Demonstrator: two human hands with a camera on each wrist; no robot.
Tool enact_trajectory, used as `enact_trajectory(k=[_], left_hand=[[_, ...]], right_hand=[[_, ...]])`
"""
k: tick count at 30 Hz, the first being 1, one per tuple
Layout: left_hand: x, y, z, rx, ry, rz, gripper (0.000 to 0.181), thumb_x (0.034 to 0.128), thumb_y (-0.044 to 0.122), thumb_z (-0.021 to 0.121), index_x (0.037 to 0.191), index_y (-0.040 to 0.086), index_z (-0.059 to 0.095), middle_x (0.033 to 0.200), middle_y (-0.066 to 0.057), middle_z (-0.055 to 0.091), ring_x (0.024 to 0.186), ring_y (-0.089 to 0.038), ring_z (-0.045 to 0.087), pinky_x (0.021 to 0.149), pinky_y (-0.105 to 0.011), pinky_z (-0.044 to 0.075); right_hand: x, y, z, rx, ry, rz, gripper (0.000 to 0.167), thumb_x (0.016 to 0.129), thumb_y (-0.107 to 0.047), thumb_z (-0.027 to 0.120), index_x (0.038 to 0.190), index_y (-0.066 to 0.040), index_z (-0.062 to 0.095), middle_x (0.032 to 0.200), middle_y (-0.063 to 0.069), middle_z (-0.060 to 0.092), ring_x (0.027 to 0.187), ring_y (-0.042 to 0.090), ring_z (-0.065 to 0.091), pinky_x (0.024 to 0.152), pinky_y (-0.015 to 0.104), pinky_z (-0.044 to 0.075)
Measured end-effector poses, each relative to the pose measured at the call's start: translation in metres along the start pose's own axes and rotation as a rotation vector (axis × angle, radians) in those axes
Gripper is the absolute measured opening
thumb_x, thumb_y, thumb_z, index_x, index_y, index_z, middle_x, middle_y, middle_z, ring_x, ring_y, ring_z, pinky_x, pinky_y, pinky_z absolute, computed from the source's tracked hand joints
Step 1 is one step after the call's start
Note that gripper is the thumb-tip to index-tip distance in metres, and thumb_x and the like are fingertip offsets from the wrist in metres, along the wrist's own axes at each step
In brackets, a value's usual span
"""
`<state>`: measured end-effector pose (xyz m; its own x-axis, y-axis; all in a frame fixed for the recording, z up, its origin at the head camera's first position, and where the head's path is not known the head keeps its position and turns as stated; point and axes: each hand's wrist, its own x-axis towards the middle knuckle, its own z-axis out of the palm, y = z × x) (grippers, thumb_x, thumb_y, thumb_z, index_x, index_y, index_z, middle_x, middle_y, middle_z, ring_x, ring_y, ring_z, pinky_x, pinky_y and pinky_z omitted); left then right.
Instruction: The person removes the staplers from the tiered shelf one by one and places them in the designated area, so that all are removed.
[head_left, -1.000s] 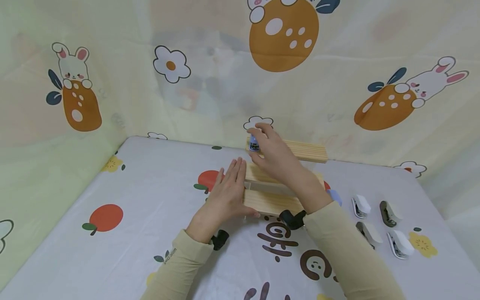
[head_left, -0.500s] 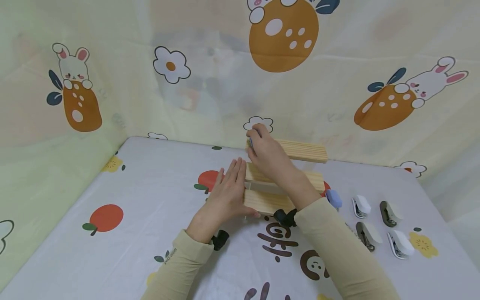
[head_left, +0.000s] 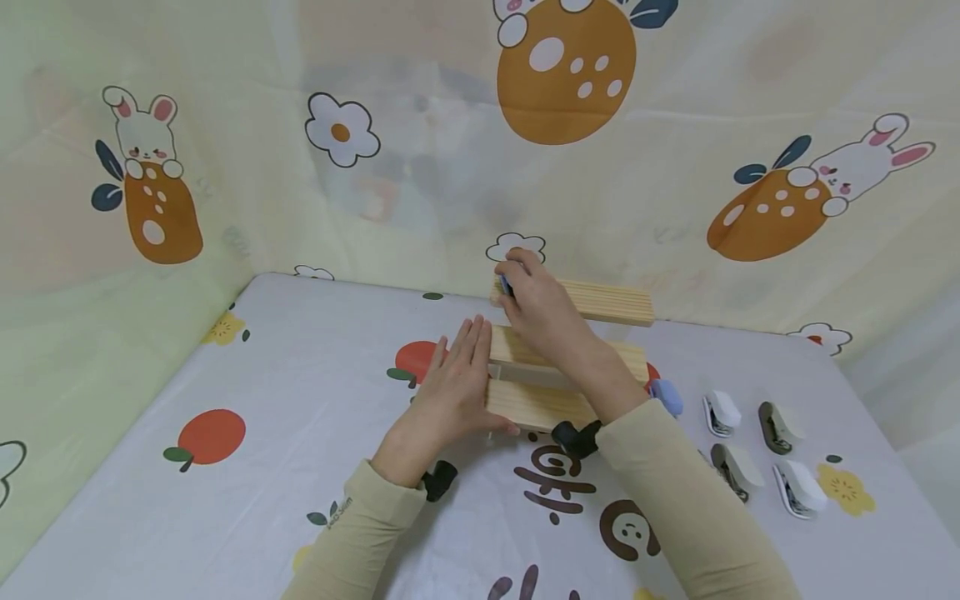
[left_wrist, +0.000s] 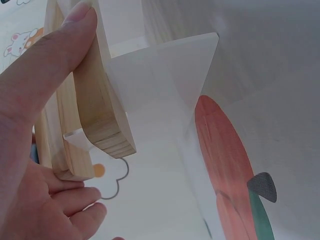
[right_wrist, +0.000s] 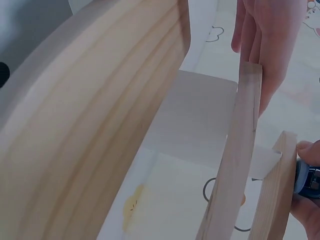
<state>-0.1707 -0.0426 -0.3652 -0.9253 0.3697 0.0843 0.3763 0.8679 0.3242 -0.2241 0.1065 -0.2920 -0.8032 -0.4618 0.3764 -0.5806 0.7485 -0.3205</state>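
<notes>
A tiered rack of wooden planks joined by translucent white panels stands at the table's back; I see its front plank point(head_left: 536, 404), middle plank point(head_left: 622, 358) and back plank point(head_left: 611, 302). My left hand point(head_left: 452, 387) rests against the rack's left end, fingers straight, its thumb touching the front plank point(left_wrist: 107, 115). Over the left end of the back plank, my right hand point(head_left: 551, 312) holds a small blue stapler point(head_left: 506, 285), mostly hidden by the fingers. In the right wrist view the stapler point(right_wrist: 311, 180) sits close against the back plank point(right_wrist: 274, 190).
Right of the rack lies a light-blue stapler point(head_left: 666, 397). Further right on the patterned cloth point(head_left: 300, 400) are a white stapler point(head_left: 722, 412), a dark grey one point(head_left: 777, 427), a grey-white one point(head_left: 737, 471) and another white one point(head_left: 801, 489). A printed curtain point(head_left: 420, 200) hangs behind.
My right hand has lowered the blue stapler slightly toward the back plank, its fingers closing further around it. My left hand has stayed in place.
</notes>
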Motion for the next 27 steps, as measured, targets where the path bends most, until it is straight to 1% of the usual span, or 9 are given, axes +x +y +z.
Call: enact_trajectory(k=[7, 14, 20, 23, 27], left_hand=[[-0.001, 0.000, -0.001, -0.003, 0.004, -0.003, 0.143, 0.0573, 0.062, 0.089, 0.158, 0.001, 0.008, 0.167, -0.014, 0.011, 0.156, -0.027, 0.009, 0.125, -0.052, 0.014], [-0.002, 0.000, -0.001, -0.006, 0.008, 0.002, 0.142, 0.0568, 0.060, 0.090, 0.158, 0.000, 0.010, 0.167, -0.014, 0.011, 0.156, -0.027, 0.010, 0.125, -0.052, 0.014], [-0.003, 0.000, -0.001, -0.004, 0.012, 0.004, 0.143, 0.0566, 0.061, 0.089, 0.158, 0.000, 0.009, 0.167, -0.014, 0.012, 0.156, -0.028, 0.010, 0.125, -0.052, 0.014], [-0.002, 0.000, -0.002, -0.006, 0.011, 0.005, 0.143, 0.0568, 0.061, 0.089, 0.158, 0.000, 0.008, 0.167, -0.014, 0.011, 0.156, -0.028, 0.010, 0.125, -0.052, 0.013], [-0.001, 0.000, -0.001, -0.012, 0.012, 0.006, 0.144, 0.0567, 0.061, 0.089, 0.158, 0.000, 0.008, 0.167, -0.014, 0.011, 0.156, -0.027, 0.009, 0.125, -0.052, 0.013]], right_hand=[[-0.007, 0.003, -0.006, -0.006, 0.016, 0.002, 0.035, 0.097, -0.003, 0.059, 0.130, 0.007, 0.054, 0.146, 0.025, 0.042, 0.129, 0.041, 0.054, 0.105, 0.046, 0.049], [-0.018, 0.010, -0.014, -0.007, 0.080, -0.026, 0.031, 0.097, -0.004, 0.060, 0.126, 0.006, 0.056, 0.141, 0.025, 0.047, 0.120, 0.040, 0.060, 0.098, 0.047, 0.054], [-0.032, 0.016, -0.023, -0.010, 0.096, -0.011, 0.032, 0.097, -0.005, 0.060, 0.126, 0.005, 0.056, 0.142, 0.023, 0.047, 0.114, 0.037, 0.063, 0.092, 0.045, 0.056], [-0.040, 0.019, -0.029, -0.010, 0.107, -0.006, 0.031, 0.096, -0.003, 0.061, 0.125, 0.005, 0.057, 0.141, 0.022, 0.048, 0.109, 0.037, 0.064, 0.088, 0.046, 0.057], [-0.049, 0.021, -0.036, -0.019, 0.138, -0.023, 0.031, 0.094, -0.001, 0.062, 0.124, 0.005, 0.057, 0.139, 0.022, 0.049, 0.105, 0.038, 0.065, 0.084, 0.047, 0.057]])
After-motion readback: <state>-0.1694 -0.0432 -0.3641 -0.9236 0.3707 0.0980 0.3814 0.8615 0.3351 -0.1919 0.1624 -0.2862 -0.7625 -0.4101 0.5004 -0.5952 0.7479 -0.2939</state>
